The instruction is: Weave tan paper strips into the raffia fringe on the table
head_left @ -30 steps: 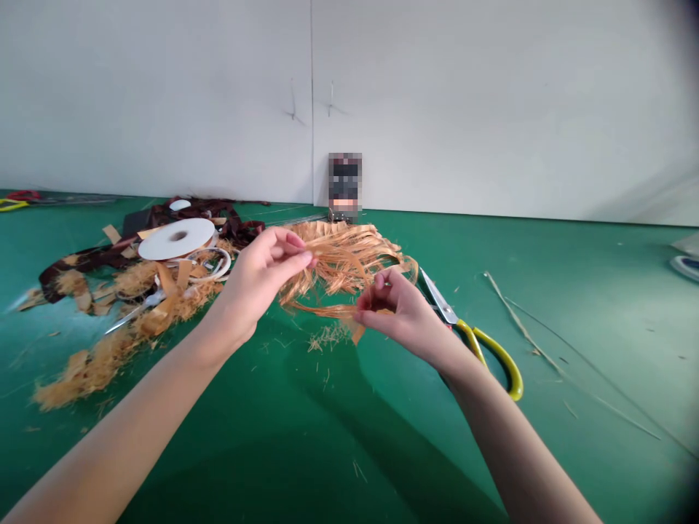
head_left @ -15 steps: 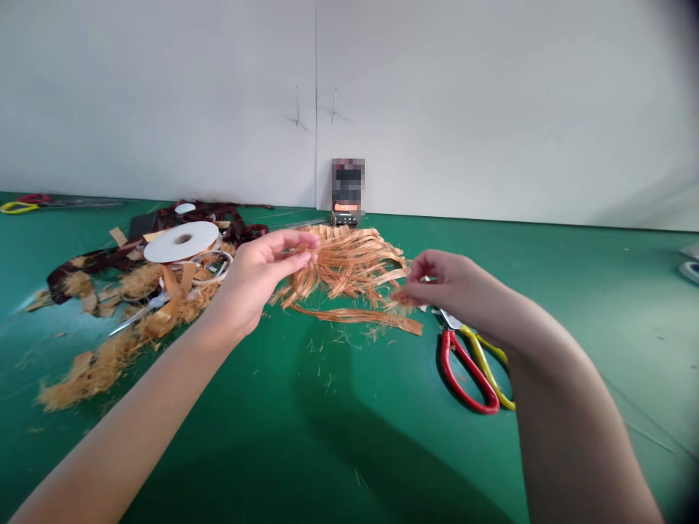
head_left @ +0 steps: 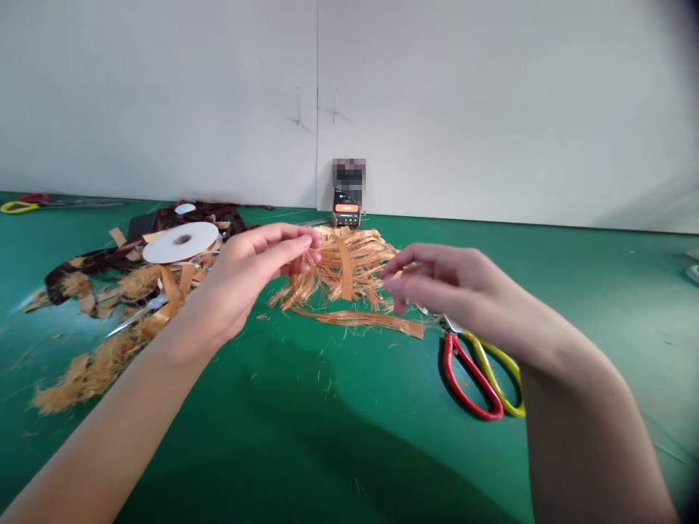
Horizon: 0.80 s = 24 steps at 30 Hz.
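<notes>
My left hand [head_left: 256, 273] is closed in a pinch on a short tan ribbon strip [head_left: 345, 268]. The strip's free end curves down to the right of the fingertips, its upper part partly hidden by them. Behind it lies a heap of frayed tan ribbon pieces [head_left: 371, 255]. My right hand [head_left: 437, 280], a little blurred, hovers at the heap's right side with fingers apart and nothing visible in them. Below the heap one frayed ribbon piece [head_left: 376, 320] lies flat. Scissors with red and yellow handles [head_left: 474, 386] rest under my right wrist, their blades mostly hidden.
On the left, a white spool [head_left: 182, 242] sits among brown ribbon [head_left: 70, 273] and tan fibre scraps [head_left: 87, 378]. Another pair of scissors [head_left: 27, 204] lies at the far left. A phone [head_left: 348, 196] leans against the white wall [head_left: 491, 109] behind the green table [head_left: 273, 437].
A ribbon strip now shows at my left fingertips. My right hand has let go of the loose fibres it pinched, and its fingers have spread.
</notes>
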Tool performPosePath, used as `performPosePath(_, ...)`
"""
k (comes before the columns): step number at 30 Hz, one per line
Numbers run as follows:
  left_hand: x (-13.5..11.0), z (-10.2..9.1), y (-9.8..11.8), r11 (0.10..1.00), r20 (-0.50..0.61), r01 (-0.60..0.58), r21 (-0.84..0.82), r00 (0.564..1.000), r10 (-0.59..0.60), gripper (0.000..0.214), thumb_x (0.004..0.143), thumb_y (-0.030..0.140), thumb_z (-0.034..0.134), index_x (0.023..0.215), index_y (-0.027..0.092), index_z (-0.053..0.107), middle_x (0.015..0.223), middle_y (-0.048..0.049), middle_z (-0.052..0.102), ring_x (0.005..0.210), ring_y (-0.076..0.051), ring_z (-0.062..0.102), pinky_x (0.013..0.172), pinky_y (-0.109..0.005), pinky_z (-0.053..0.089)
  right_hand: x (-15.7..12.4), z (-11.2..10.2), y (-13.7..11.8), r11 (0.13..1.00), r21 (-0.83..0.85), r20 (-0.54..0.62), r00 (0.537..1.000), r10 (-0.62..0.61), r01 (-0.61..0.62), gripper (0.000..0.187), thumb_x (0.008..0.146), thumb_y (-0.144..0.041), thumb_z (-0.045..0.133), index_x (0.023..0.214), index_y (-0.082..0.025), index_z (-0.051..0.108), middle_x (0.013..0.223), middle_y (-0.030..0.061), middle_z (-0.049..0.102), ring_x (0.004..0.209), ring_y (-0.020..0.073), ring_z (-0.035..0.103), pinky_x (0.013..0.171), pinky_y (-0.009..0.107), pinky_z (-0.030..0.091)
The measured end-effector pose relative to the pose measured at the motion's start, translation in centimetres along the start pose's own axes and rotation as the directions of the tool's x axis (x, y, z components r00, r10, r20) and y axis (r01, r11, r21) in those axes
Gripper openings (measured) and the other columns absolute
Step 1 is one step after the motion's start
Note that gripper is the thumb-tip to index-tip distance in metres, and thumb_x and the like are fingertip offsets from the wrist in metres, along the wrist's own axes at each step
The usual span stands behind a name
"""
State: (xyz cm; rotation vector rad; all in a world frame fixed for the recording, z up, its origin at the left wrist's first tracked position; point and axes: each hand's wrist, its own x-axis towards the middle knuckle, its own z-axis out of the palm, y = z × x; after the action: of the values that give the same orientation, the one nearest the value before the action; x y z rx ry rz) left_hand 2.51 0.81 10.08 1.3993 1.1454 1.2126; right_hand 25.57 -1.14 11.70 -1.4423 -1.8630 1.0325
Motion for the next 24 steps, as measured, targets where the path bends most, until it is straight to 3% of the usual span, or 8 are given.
performPosePath(3,0.2,-0.5,0.0,1.000,-0.051,-0.020,-0.016,0.998,0.019,0.013,0.078,0.024,0.070,0.088,0.017,0.072,0.087,-0.0042,0.071,0.073,-0.013,0.065,0.063,-0.022,0.053,0.2,0.1,1.5,0.884,-0.460,0.045,0.993,0.110,-0.078,0.042,0.056,-0.041,0.079,0.093,-0.024,0.071,0.061,0.0015,0.062,0.051,0.0176,0.053,0.043,0.030,0.035)
performPosePath(6,0.2,-0.9,0.1,1.000,-0.087,-0.016,-0.003,0.996,0.016,0.013,0.076,0.021,0.071,0.089,0.018,0.072,0.096,-0.0047,0.070,0.071,-0.013,0.066,0.057,-0.020,0.053,0.6,0.5,2.9,0.783,-0.616,0.048,0.987,0.155,-0.093,0.043,0.049,-0.038,0.085,0.088,-0.022,0.075,0.069,0.0059,0.065,0.067,0.0262,0.061,0.052,0.034,0.041)
performPosePath(10,-0.1,-0.6,0.4,1.000,-0.069,-0.026,0.004,0.997,0.027,0.014,0.077,0.020,0.070,0.091,0.019,0.072,0.107,-0.0055,0.068,0.074,-0.015,0.068,0.051,-0.021,0.052,0.9,1.3,3.1,0.825,-0.565,0.154,0.981,0.115,-0.008,0.051,0.053,-0.040,0.084,0.101,-0.024,0.074,0.072,0.0061,0.066,0.077,0.0297,0.064,0.062,0.038,0.048)
performPosePath(12,-0.3,-0.4,0.5,1.000,-0.047,-0.022,-0.019,0.999,0.021,0.015,0.079,0.022,0.068,0.093,0.019,0.072,0.111,-0.0059,0.067,0.077,-0.017,0.069,0.051,-0.021,0.053,0.9,2.1,2.7,0.843,-0.533,0.210,0.976,0.054,0.068,0.061,0.051,-0.039,0.086,0.109,-0.026,0.071,0.085,0.0084,0.069,0.095,0.0350,0.062,0.076,0.043,0.051)
performPosePath(16,-0.5,0.0,0.4,0.997,-0.004,0.006,-0.075,1.000,-0.006,0.018,0.081,0.024,0.065,0.097,0.018,0.071,0.113,-0.0061,0.066,0.079,-0.017,0.069,0.051,-0.020,0.055,1.0,4.1,1.6,0.832,-0.529,0.265,0.964,-0.028,0.170,0.073,0.046,-0.036,0.090,0.115,-0.023,0.068,0.124,0.0154,0.061,0.129,0.0479,0.035,0.100,0.064,0.035)
performPosePath(19,-0.6,0.2,0.4,0.995,0.010,0.019,-0.101,1.000,-0.018,0.020,0.081,0.023,0.065,0.100,0.017,0.071,0.113,-0.0058,0.066,0.081,-0.017,0.068,0.054,-0.019,0.057,1.1,5.5,1.3,0.871,-0.432,0.298,0.948,-0.108,0.235,0.074,0.053,-0.041,0.088,0.119,-0.018,0.065,0.129,0.0160,0.058,0.134,0.0436,0.032,0.107,0.060,0.032)
performPosePath(24,-0.8,0.3,0.5,0.990,0.023,0.034,-0.134,0.999,-0.032,0.021,0.081,0.023,0.064,0.101,0.019,0.071,0.117,-0.0049,0.065,0.082,-0.017,0.068,0.055,-0.020,0.057,1.4,6.9,1.7,0.926,-0.195,0.256,0.928,-0.270,0.323,0.045,0.072,-0.037,0.077,0.113,-0.022,0.067,0.116,0.0084,0.068,0.115,0.0283,0.057,0.098,0.042,0.046)
